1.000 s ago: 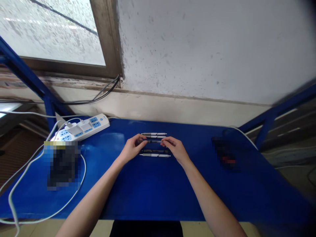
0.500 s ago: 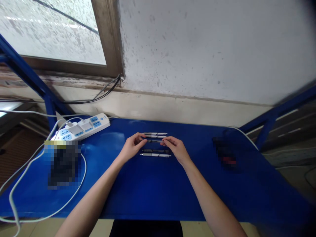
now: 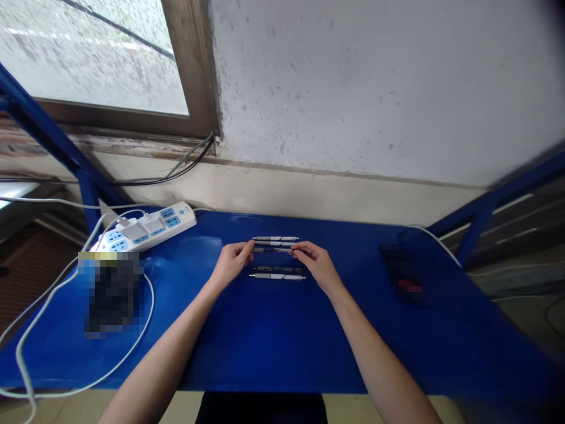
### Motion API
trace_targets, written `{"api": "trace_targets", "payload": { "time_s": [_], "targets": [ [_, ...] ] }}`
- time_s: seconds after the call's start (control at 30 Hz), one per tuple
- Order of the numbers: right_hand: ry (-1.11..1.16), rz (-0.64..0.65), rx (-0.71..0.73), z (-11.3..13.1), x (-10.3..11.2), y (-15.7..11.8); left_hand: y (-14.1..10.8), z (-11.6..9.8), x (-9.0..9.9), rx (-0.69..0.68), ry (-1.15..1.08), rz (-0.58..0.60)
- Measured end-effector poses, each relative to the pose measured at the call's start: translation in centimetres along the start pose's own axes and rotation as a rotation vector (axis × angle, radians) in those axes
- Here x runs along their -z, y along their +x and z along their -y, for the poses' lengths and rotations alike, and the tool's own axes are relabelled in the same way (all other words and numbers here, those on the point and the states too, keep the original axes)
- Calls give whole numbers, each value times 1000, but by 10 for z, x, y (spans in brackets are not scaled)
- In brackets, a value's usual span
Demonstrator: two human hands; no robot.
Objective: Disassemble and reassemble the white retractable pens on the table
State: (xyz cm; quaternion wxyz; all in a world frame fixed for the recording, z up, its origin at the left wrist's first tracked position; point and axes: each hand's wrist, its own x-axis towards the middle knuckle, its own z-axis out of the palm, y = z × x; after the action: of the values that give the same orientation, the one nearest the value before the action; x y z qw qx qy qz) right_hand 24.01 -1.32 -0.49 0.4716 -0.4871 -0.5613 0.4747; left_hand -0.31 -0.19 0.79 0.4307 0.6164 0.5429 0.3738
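Observation:
Several pens lie sideways in a stack of rows on the blue table (image 3: 273, 330). Between my hands is a grey-and-white pen (image 3: 272, 250). At its left end, the thumb and fingers of my left hand (image 3: 232, 262) are closed, with the thumb tip close to the pens above. My right hand (image 3: 315, 262) pinches the right end of the same pen. Just beyond it, two white pens, the farther white pen (image 3: 277, 238) and the nearer white pen (image 3: 274, 243), lie side by side. Closer to me are a black pen (image 3: 276, 270) and another white pen (image 3: 277, 277).
A white power strip (image 3: 183, 217) with plugged-in chargers stands at the back left, its white cable (image 3: 152, 300) looping over the table. A blurred-out dark object (image 3: 115, 294) lies left, another blurred dark object (image 3: 401, 271) right. Blue frame bars (image 3: 481, 218) rise at both sides.
My left hand has shifted slightly left along the held pen, uncovering more of its left end. That pen has moved a little toward the far white pens. My right hand barely moved.

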Motion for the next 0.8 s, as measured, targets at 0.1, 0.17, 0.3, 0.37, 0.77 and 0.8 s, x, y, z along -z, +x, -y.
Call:
{"api": "trace_targets", "payload": {
  "time_s": [0.1,0.17,0.3,0.37,0.77,0.8],
  "targets": [
    [-11,-59,-14,-4,6,3,2,2,0,-39,-110,-21],
    [-29,-102,-31,-6,11,5,4,5,-1,-32,-186,-40],
    [-41,-150,-78,-8,20,8,7,8,0,-1,-289,-82],
    [-29,-162,-88,-8,23,9,7,9,0,2,-304,-102],
    [-19,-107,-99,-21,16,10,5,9,-1,-87,-78,-84],
    [-26,-104,-100,-22,16,10,5,9,-1,-88,-73,-84]
  ]
}}
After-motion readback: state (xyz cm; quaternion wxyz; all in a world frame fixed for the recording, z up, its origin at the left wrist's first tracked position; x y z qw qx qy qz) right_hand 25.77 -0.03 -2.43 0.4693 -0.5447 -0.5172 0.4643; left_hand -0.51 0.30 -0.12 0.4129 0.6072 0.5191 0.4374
